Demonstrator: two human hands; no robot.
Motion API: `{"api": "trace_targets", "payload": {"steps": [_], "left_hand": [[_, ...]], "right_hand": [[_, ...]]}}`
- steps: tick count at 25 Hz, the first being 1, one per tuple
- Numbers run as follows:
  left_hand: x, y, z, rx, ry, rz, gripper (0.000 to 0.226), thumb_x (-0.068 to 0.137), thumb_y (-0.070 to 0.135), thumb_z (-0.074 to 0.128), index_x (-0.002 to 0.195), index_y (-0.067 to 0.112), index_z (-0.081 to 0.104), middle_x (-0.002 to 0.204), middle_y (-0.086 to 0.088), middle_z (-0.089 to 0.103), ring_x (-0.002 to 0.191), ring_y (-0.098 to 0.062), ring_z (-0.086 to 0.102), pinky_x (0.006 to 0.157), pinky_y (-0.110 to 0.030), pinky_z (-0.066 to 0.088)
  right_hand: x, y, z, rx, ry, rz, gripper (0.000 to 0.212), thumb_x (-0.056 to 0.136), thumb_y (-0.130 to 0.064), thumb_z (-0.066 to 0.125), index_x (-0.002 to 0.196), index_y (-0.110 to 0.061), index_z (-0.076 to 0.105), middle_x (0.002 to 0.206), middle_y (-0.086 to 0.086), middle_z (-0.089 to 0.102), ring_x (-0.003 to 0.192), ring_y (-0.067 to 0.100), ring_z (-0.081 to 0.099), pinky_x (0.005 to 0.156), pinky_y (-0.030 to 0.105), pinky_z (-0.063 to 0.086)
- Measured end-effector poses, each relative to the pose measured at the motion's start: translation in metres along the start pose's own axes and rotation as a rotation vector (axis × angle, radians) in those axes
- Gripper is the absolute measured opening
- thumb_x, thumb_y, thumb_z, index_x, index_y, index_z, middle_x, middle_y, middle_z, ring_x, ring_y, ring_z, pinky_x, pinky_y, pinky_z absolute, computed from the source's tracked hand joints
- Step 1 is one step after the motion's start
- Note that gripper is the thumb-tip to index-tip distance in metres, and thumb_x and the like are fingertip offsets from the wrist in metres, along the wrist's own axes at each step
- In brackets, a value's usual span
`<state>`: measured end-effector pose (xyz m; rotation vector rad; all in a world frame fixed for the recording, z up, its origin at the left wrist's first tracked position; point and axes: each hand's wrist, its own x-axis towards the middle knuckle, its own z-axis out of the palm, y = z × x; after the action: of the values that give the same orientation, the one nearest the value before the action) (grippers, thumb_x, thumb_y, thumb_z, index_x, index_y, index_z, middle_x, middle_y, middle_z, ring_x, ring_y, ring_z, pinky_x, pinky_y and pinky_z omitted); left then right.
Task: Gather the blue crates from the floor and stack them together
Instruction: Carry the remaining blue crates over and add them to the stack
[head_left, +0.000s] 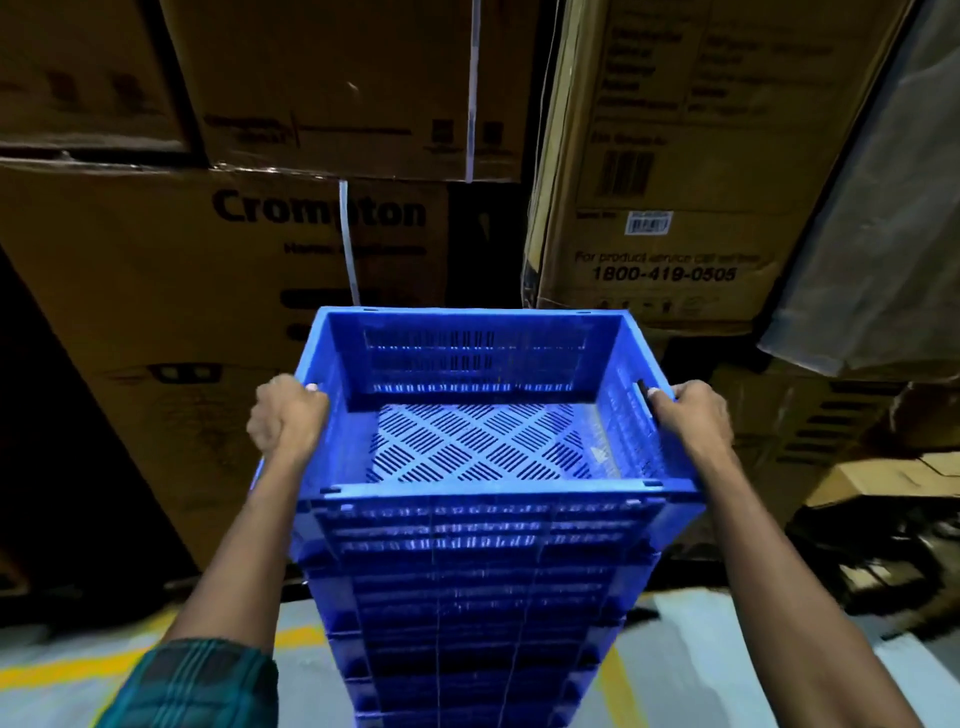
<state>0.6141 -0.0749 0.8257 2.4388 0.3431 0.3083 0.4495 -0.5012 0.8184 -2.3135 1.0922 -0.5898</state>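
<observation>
Cartons: a wall of large brown cardboard cartons (218, 249) fills the background, stacked high; one carries dark printed lettering, and the tall carton (675, 171) on the right shows a barcode label and a printed phone number.
Floor: pale grey concrete floor (727, 660) with yellow painted lines (67, 670) lies at the bottom of the view, either side of the stack.
Stack: a tall column of blue slotted plastic crates (467, 639) rises from the floor between the two forearms, directly in front of the cartons.
Top crate: the uppermost blue perforated plastic crate (483, 447) sits at the head of that column, open side up, nothing inside it, its slotted base visible; whether it rests fully on the crate below cannot be told.
Sleeve: a dark green checked sleeve (197, 686) covers the left arm near the bottom edge.
Left hand: the left hand (285, 415) is closed over the crate's left rim, fingers curled around the edge.
Right hand: the right hand (693, 415) is clamped on the crate's right wall, fingertips hooked into the handle slot.
</observation>
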Motion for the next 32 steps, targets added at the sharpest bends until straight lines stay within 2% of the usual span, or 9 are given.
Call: {"api": "trace_targets", "payload": {"steps": [6,13,17,19,21,23,26,29,32], "left_hand": [[0.030,0.024,0.017,0.048,-0.164,-0.016,0.035,0.088,0.024,0.059,0.115,0.002,0.067,0.122,-0.022,0.067,0.113,-0.040,0.063,0.092,-0.043,0.050],[0.030,0.031,0.023,0.104,-0.213,0.015,0.032,0.090,0.018,0.055,0.118,0.003,0.064,0.123,-0.020,0.064,0.112,-0.039,0.062,0.085,-0.042,0.049],[0.026,0.017,0.016,0.161,-0.293,0.010,0.032,0.089,0.013,0.056,0.116,-0.002,0.061,0.121,-0.024,0.063,0.108,-0.041,0.062,0.079,-0.042,0.048],[0.025,0.013,0.009,0.204,-0.332,0.003,0.025,0.089,0.011,0.055,0.109,-0.003,0.060,0.111,-0.023,0.064,0.097,-0.039,0.062,0.071,-0.040,0.045],[0.025,0.015,0.003,0.225,-0.369,0.001,0.016,0.089,0.008,0.055,0.100,-0.002,0.059,0.090,-0.019,0.062,0.082,-0.033,0.060,0.065,-0.038,0.044],[0.022,0.016,0.001,0.238,-0.363,0.006,0.010,0.089,0.008,0.055,0.094,-0.001,0.057,0.075,-0.014,0.057,0.075,-0.030,0.060,0.060,-0.037,0.043],[0.016,0.017,0.006,0.251,-0.299,0.042,0.012,0.091,0.014,0.057,0.091,0.002,0.053,0.075,-0.011,0.052,0.077,-0.033,0.058,0.064,-0.038,0.043],[0.018,0.016,0.012,0.219,-0.198,0.093,0.014,0.092,0.018,0.057,0.088,0.006,0.050,0.073,-0.008,0.046,0.061,-0.026,0.047,0.057,-0.037,0.039],[0.025,0.018,0.016,0.188,-0.180,0.112,0.014,0.093,0.020,0.055,0.088,0.007,0.052,0.086,-0.013,0.054,0.073,-0.031,0.056,0.062,-0.038,0.044]], "right_hand": [[0.016,-0.021,0.011,-0.151,-0.031,0.061,0.044,0.088,-0.040,0.059,0.107,-0.002,0.068,0.117,0.026,0.066,0.108,0.042,0.064,0.085,0.040,0.052],[0.028,-0.035,0.011,-0.230,-0.125,0.119,0.045,0.092,-0.043,0.054,0.118,-0.007,0.062,0.122,0.019,0.063,0.111,0.041,0.060,0.090,0.045,0.050],[0.031,-0.036,0.014,-0.267,-0.233,0.171,0.055,0.095,-0.047,0.049,0.136,-0.011,0.043,0.136,0.019,0.053,0.121,0.042,0.053,0.094,0.046,0.044],[0.035,-0.034,0.014,-0.293,-0.286,0.165,0.056,0.096,-0.044,0.049,0.139,-0.009,0.040,0.138,0.020,0.051,0.123,0.043,0.051,0.100,0.048,0.045],[0.041,-0.034,0.012,-0.301,-0.332,0.158,0.054,0.096,-0.039,0.052,0.138,-0.006,0.043,0.137,0.022,0.052,0.121,0.043,0.053,0.101,0.049,0.046],[0.044,-0.030,0.010,-0.318,-0.350,0.166,0.053,0.095,-0.037,0.054,0.136,-0.003,0.047,0.134,0.022,0.054,0.118,0.042,0.056,0.099,0.047,0.048],[0.041,-0.018,0.015,-0.309,-0.303,0.180,0.053,0.093,-0.041,0.053,0.132,-0.005,0.050,0.131,0.021,0.057,0.116,0.042,0.057,0.096,0.046,0.050],[0.038,-0.022,0.019,-0.267,-0.206,0.124,0.049,0.092,-0.041,0.054,0.126,-0.006,0.056,0.126,0.020,0.061,0.113,0.042,0.059,0.090,0.044,0.050],[0.035,-0.027,0.022,-0.215,-0.176,0.080,0.044,0.091,-0.038,0.055,0.121,-0.005,0.060,0.122,0.020,0.063,0.110,0.041,0.062,0.088,0.043,0.051]]}}
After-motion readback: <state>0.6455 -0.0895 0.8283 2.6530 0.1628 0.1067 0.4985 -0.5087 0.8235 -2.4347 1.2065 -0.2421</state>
